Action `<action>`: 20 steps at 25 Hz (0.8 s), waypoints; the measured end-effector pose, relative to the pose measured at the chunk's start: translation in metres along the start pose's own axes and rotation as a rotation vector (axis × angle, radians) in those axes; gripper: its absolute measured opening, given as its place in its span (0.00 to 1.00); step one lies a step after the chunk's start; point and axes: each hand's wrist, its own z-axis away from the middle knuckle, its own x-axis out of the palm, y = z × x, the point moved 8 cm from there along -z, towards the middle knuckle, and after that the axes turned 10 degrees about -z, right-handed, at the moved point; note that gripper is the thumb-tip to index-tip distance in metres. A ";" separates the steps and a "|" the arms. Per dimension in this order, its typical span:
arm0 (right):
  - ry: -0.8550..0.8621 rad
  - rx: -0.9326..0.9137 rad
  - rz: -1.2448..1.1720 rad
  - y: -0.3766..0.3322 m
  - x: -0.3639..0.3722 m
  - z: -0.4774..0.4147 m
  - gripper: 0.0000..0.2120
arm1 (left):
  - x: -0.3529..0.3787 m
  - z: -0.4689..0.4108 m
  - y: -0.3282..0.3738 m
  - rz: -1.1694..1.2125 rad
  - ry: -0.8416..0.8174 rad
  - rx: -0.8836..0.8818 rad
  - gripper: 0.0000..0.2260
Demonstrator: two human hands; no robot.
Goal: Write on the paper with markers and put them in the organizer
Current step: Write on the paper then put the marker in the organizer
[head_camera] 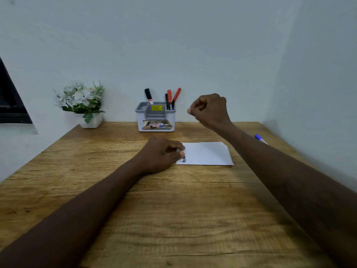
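A white paper [207, 154] lies on the wooden table [154, 209], with dark writing at its left edge. My left hand [161, 154] rests on that edge, fingers curled and pressing the sheet down. My right hand [209, 110] hovers in the air to the right of the organizer [156, 118], fingers curled and holding nothing visible. The grey and white organizer stands at the back by the wall. A black-capped marker [148, 95] stands in its left rear slot; red-capped markers [172, 98] and a black one stand in its right slot. A blue-capped marker [259, 138] lies on the table behind my right forearm.
A white pot of white flowers [83, 103] stands at the table's back left corner. Walls close the table at the back and right. A dark frame [11, 101] shows on the left wall.
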 end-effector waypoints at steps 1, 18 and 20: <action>-0.022 0.038 0.033 0.005 -0.009 0.006 0.06 | 0.000 0.000 -0.001 -0.010 0.003 0.001 0.14; -0.113 0.615 0.596 0.090 -0.106 0.057 0.30 | 0.005 -0.003 0.006 -0.061 0.016 0.068 0.13; -0.143 0.620 0.631 0.088 -0.102 0.056 0.29 | 0.004 -0.003 0.007 -0.065 0.024 0.072 0.13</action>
